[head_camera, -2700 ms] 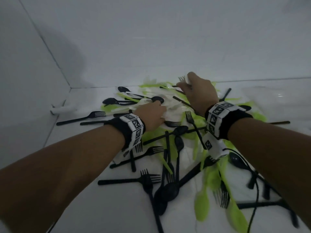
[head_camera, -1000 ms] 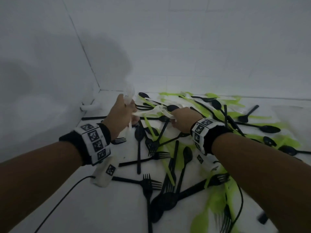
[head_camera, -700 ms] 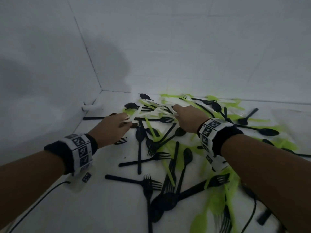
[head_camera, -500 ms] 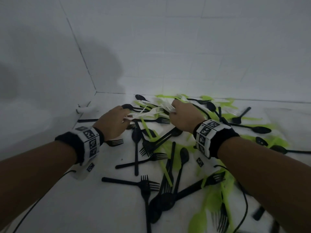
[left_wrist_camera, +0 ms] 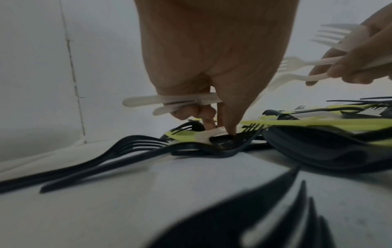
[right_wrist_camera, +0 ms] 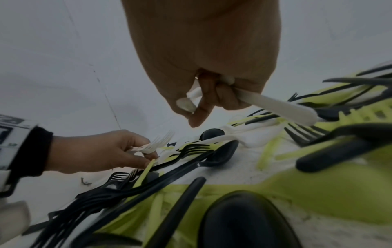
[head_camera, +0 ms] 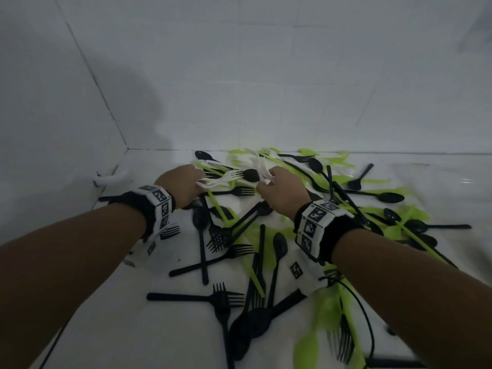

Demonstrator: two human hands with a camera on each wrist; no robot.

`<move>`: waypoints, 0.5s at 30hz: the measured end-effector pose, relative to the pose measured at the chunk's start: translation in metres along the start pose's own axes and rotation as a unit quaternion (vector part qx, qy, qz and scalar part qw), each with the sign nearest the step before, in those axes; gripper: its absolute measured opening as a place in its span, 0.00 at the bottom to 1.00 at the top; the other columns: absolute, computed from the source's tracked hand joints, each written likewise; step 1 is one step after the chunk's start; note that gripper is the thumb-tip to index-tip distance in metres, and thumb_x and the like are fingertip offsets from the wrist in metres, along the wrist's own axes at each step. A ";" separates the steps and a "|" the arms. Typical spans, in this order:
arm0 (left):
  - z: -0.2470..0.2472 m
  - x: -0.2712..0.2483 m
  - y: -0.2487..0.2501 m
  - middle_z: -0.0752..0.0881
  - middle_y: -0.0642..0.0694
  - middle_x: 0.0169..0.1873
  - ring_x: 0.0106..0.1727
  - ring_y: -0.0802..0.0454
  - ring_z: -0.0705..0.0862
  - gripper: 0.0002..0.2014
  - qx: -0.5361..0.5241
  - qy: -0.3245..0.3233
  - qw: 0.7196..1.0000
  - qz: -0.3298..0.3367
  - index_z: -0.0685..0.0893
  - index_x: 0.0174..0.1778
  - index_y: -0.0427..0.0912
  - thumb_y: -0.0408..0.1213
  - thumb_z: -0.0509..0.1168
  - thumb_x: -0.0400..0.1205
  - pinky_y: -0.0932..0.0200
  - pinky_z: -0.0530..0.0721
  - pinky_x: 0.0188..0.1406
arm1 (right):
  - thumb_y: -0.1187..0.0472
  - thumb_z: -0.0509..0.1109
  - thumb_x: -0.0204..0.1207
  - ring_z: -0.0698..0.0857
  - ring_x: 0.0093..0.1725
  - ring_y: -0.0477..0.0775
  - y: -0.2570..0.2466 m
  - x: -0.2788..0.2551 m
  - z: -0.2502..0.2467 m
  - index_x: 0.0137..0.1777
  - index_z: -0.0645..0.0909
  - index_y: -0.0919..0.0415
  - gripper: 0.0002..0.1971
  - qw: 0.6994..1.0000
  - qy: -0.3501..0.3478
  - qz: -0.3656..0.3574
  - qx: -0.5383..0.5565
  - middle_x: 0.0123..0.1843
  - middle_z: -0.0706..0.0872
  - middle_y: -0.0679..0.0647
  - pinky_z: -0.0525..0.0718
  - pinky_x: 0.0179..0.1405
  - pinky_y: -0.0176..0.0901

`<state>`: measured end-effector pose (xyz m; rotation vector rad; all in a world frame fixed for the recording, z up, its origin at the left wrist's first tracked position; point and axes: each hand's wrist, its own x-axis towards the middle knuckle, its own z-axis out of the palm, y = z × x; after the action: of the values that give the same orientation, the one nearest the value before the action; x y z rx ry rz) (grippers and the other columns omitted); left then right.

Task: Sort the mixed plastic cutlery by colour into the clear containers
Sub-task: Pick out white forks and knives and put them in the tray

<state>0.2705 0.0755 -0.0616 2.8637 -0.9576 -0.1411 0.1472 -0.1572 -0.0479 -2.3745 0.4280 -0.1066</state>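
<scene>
Black, lime-green and white plastic cutlery lies mixed in a heap point(head_camera: 255, 225) on a white tiled floor. My left hand point(head_camera: 183, 185) holds a bundle of white forks point(left_wrist_camera: 169, 100) in its curled fingers, and its fingertips pinch the handle of another white piece point(left_wrist_camera: 208, 135) lying on black forks. My right hand point(head_camera: 279, 187) grips several white forks point(right_wrist_camera: 275, 107), whose tines point(left_wrist_camera: 331, 36) show in the left wrist view. Both hands hover over the far left part of the heap, close together.
White tiled walls meet in a corner point(head_camera: 125, 147) at the far left. A small white fitting point(head_camera: 109, 178) sits at the wall's foot. A clear container point(head_camera: 452, 179) lies faintly visible at the far right. Black cables point(head_camera: 364, 315) trail from my wrists.
My left hand came down from a raised position and reached into the heap beside the right hand. Both hands moved slightly forward and kept their white forks.
</scene>
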 end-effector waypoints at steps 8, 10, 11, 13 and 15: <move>-0.016 -0.022 0.017 0.82 0.41 0.34 0.35 0.40 0.81 0.08 -0.090 0.033 0.995 0.014 0.70 0.52 0.41 0.41 0.62 0.86 0.51 0.73 0.30 | 0.49 0.60 0.84 0.81 0.39 0.54 -0.006 0.020 -0.007 0.50 0.73 0.60 0.13 1.000 0.002 0.023 -0.014 0.44 0.83 0.55 0.73 0.32 0.47; -0.023 -0.032 0.018 0.81 0.42 0.32 0.32 0.42 0.80 0.07 -0.110 0.048 0.993 0.015 0.70 0.52 0.42 0.40 0.61 0.85 0.51 0.71 0.29 | 0.52 0.60 0.85 0.87 0.43 0.60 -0.005 0.028 -0.004 0.51 0.74 0.62 0.12 1.000 -0.029 0.010 0.006 0.48 0.87 0.59 0.86 0.41 0.58; -0.027 -0.037 0.017 0.81 0.43 0.32 0.32 0.42 0.80 0.06 -0.121 0.051 0.991 0.013 0.71 0.53 0.43 0.39 0.61 0.86 0.51 0.72 0.29 | 0.54 0.60 0.86 0.90 0.44 0.61 -0.005 0.030 -0.003 0.52 0.76 0.63 0.12 0.999 -0.045 0.003 0.010 0.50 0.88 0.60 0.89 0.46 0.62; -0.032 -0.046 0.015 0.82 0.44 0.33 0.33 0.45 0.80 0.04 -0.152 0.051 0.987 0.000 0.72 0.55 0.43 0.37 0.60 0.87 0.52 0.71 0.29 | 0.54 0.61 0.88 0.92 0.44 0.58 -0.007 0.033 -0.002 0.54 0.80 0.65 0.14 0.998 -0.059 -0.008 0.013 0.51 0.90 0.61 0.90 0.51 0.60; -0.035 -0.053 0.016 0.82 0.45 0.35 0.33 0.46 0.78 0.02 -0.201 0.060 0.977 -0.028 0.72 0.53 0.43 0.36 0.59 0.88 0.53 0.72 0.31 | 0.52 0.64 0.88 0.93 0.41 0.54 -0.010 0.036 0.001 0.53 0.83 0.66 0.16 0.997 -0.054 -0.022 0.057 0.49 0.91 0.61 0.90 0.54 0.62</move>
<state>0.2237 0.0979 -0.0224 2.4945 -0.7277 -0.1450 0.1838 -0.1619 -0.0432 -2.2655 0.3096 -0.0234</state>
